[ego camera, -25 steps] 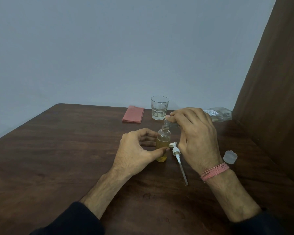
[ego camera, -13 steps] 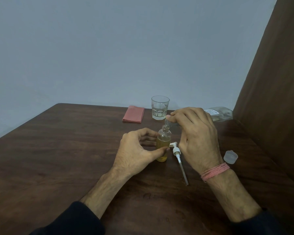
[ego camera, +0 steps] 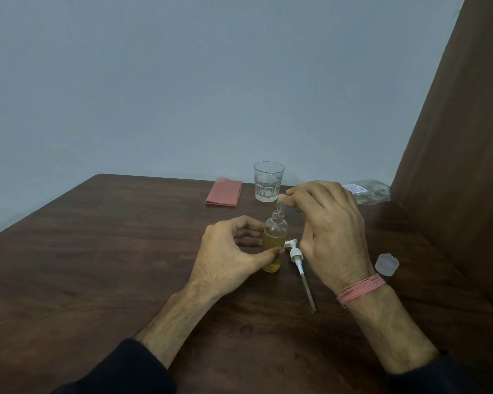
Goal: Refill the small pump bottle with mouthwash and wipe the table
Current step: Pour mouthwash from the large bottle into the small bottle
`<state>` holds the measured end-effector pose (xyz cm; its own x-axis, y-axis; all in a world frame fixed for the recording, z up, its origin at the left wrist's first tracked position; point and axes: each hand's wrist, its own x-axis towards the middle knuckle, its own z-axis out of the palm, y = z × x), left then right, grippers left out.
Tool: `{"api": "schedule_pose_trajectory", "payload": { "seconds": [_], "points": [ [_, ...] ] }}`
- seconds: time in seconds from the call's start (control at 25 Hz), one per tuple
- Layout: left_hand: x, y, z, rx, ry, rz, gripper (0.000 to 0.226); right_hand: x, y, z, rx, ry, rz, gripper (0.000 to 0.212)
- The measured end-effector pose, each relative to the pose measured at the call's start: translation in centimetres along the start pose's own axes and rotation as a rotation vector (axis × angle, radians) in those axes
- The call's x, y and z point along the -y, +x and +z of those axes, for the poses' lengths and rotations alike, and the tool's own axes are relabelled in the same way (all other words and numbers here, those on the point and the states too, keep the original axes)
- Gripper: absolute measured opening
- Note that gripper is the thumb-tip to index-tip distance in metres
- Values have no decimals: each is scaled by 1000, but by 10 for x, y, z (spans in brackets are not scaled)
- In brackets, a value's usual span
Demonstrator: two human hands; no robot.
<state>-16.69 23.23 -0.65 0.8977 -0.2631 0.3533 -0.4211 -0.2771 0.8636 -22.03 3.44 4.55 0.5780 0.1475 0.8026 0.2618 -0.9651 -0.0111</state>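
The table (ego camera: 97, 265) is dark wood with matt grain. The tumbler (ego camera: 268, 182) is clear glossy glass, the pump head (ego camera: 296, 253) white smooth plastic, the napkin (ego camera: 224, 192) pink matt cloth.

One head-worn view (wide-angle) looks forward and down across the table (ego camera: 97, 265), near the hands

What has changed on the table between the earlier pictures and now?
Nothing visibly moved. The left hand still holds the small bottle, the right hand still pinches the clear dropper over its neck, and the pump head, cap, glass and red cloth lie where they were.
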Motion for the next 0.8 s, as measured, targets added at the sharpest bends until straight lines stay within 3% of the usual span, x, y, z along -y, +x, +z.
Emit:
{"api": "schedule_pose_trajectory", "payload": {
  "seconds": [0.8],
  "points": [
    [0,0,0,1,0,6,44,0,0,0,-3,-13,-1,53]
  ]
}}
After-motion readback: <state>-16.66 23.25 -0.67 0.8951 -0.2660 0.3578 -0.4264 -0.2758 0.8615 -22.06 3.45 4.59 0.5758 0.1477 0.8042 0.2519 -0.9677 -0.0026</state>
